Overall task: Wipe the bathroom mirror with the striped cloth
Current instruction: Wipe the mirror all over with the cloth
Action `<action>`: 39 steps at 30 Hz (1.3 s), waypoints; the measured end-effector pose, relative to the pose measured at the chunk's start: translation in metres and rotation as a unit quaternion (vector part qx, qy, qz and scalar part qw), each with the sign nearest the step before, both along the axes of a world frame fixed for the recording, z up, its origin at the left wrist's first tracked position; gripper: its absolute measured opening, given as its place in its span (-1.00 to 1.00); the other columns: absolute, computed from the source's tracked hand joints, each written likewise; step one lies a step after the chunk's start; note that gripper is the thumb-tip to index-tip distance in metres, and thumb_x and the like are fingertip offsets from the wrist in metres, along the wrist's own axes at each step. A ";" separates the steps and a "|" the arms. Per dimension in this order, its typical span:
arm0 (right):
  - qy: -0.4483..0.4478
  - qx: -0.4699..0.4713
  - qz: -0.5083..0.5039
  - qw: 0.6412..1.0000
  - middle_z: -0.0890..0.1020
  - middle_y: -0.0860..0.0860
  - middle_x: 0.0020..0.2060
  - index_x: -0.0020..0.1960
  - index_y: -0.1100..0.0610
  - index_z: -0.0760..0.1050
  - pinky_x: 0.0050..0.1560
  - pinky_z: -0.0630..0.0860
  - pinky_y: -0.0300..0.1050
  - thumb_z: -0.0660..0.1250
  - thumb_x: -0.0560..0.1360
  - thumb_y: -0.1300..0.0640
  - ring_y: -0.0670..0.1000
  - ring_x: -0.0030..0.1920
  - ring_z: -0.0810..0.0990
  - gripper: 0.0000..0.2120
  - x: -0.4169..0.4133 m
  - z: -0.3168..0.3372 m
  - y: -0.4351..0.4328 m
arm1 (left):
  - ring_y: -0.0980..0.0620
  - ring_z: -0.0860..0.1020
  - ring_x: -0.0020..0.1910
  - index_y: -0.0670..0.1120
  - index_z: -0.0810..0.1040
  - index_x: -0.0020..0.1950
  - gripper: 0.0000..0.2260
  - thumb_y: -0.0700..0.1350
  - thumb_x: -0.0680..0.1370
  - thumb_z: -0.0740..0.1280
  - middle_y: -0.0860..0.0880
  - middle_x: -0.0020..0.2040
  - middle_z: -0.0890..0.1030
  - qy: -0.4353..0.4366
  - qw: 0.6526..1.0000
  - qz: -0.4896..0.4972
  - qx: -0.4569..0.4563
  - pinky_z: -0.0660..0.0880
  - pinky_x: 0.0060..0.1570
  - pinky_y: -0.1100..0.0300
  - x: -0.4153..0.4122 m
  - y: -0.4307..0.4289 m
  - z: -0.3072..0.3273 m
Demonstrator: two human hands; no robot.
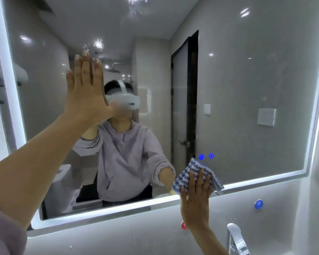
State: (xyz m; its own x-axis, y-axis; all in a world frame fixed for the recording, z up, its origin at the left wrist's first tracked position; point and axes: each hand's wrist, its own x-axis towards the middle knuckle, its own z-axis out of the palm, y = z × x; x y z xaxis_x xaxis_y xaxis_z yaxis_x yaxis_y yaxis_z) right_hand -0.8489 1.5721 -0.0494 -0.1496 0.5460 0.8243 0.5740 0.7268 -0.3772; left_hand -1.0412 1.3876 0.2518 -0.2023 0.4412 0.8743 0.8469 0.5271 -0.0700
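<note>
Straight fingers (196,183) of the right hand (194,205) press the striped cloth (193,167) flat against the mirror (247,80) at its lower lit edge, so most of the glass lies above and to the left. The left hand (85,92), flat and holding nothing, rests on the glass, well apart. Smears are hard to make out.

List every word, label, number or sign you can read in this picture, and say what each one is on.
No text reads clearly.
On the mirror, two blue lit icons: symbols, too small to make out.
On the wall, a blue round sticker: one white character, too blurred to read.
Below the mirror, a red sticker half hidden behind the right hand: unreadable.
</note>
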 end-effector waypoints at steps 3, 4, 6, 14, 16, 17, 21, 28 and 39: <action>-0.011 -0.016 0.001 1.000 -0.01 0.18 0.52 0.55 0.09 -0.19 0.42 0.00 0.25 -0.24 0.64 -0.07 0.23 0.51 -0.09 -0.48 -0.006 0.001 -0.006 | -0.17 -0.30 0.51 -0.16 -0.28 0.53 -0.05 0.26 0.46 0.27 -0.20 0.53 -0.30 0.001 1.000 -0.006 0.006 -0.25 0.47 -0.12 0.001 0.001 0.000; -0.021 -0.013 0.001 1.000 -0.04 0.17 0.52 0.55 0.10 -0.18 0.41 0.03 0.29 -0.24 0.64 -0.05 0.25 0.52 -0.09 -0.48 -0.005 0.001 -0.006 | -0.17 -0.30 0.51 -0.16 -0.28 0.53 -0.05 0.26 0.46 0.26 -0.20 0.53 -0.30 0.002 1.000 -0.004 0.007 -0.24 0.47 -0.13 0.001 0.001 0.000; -0.036 0.000 0.005 0.999 -0.07 0.16 0.52 0.55 0.12 -0.17 0.37 0.07 0.35 -0.22 0.64 -0.04 0.29 0.50 -0.05 -0.48 -0.006 0.003 -0.007 | -0.18 -0.30 0.51 -0.16 -0.28 0.53 -0.05 0.26 0.47 0.25 -0.21 0.53 -0.31 0.006 1.000 -0.003 0.009 -0.22 0.48 -0.15 -0.001 0.002 0.000; -0.100 0.124 0.044 0.986 -0.13 0.01 0.55 0.55 -0.04 -0.15 0.48 -0.13 0.18 -0.05 0.60 -0.09 0.20 0.53 -0.06 -0.43 -0.048 0.082 -0.042 | -0.19 -0.32 0.50 -0.17 -0.32 0.51 -0.04 0.30 0.46 0.21 -0.22 0.52 -0.34 0.011 1.000 0.000 0.004 -0.16 0.47 -0.20 -0.005 0.004 -0.001; -0.123 0.153 0.038 0.980 -0.13 0.01 0.55 0.56 -0.05 -0.13 0.48 -0.15 0.19 -0.04 0.61 -0.10 0.16 0.54 -0.09 -0.43 -0.065 0.103 -0.054 | -0.19 -0.32 0.50 -0.17 -0.30 0.52 -0.05 0.30 0.47 0.20 -0.22 0.52 -0.34 0.010 1.000 -0.003 0.004 -0.16 0.47 -0.20 -0.006 0.004 -0.001; -0.131 0.164 0.035 0.977 -0.14 0.01 0.55 0.56 -0.05 -0.14 0.48 -0.16 0.18 -0.04 0.61 -0.11 0.15 0.54 -0.11 -0.43 -0.071 0.110 -0.058 | -0.20 -0.32 0.50 -0.17 -0.30 0.52 -0.05 0.30 0.47 0.21 -0.22 0.52 -0.33 0.009 1.000 -0.006 0.004 -0.17 0.47 -0.20 -0.006 0.004 -0.001; -0.141 0.186 0.024 0.972 -0.21 -0.02 0.55 0.55 -0.06 -0.22 0.49 -0.23 0.13 -0.04 0.62 -0.12 0.11 0.54 -0.17 -0.41 -0.075 0.116 -0.059 | -0.19 -0.32 0.50 -0.17 -0.29 0.52 -0.05 0.31 0.46 0.20 -0.22 0.52 -0.33 0.015 1.000 -0.011 0.013 -0.20 0.48 -0.18 -0.008 0.005 -0.002; -0.137 0.200 0.019 0.970 -0.08 -0.03 0.56 0.56 -0.07 -0.12 0.51 -0.23 0.08 -0.09 0.62 -0.14 0.09 0.54 -0.11 -0.46 -0.054 0.121 -0.033 | -0.15 -0.31 0.51 -0.15 -0.29 0.53 -0.05 0.33 0.46 0.19 -0.18 0.53 -0.33 0.029 0.999 -0.013 0.037 -0.19 0.49 -0.13 -0.015 0.009 -0.004; 0.027 0.063 -0.060 0.996 -0.05 0.07 0.51 0.51 0.06 -0.05 0.49 -0.10 0.23 -0.17 0.57 -0.13 0.10 0.51 -0.13 -0.44 0.009 0.172 0.030 | -0.17 -0.30 0.51 -0.14 -0.27 0.53 -0.03 0.33 0.44 0.23 -0.18 0.53 -0.31 0.030 0.999 -0.018 0.039 -0.16 0.48 -0.16 -0.019 0.012 -0.004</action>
State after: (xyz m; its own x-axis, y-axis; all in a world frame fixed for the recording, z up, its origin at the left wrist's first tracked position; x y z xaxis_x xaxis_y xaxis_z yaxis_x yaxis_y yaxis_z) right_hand -0.8402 1.6021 0.1222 -0.0440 0.4483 0.8928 0.6412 0.6980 -0.3189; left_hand -1.0601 1.4000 0.2473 -0.1345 0.3772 0.9163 0.8611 0.5021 -0.0803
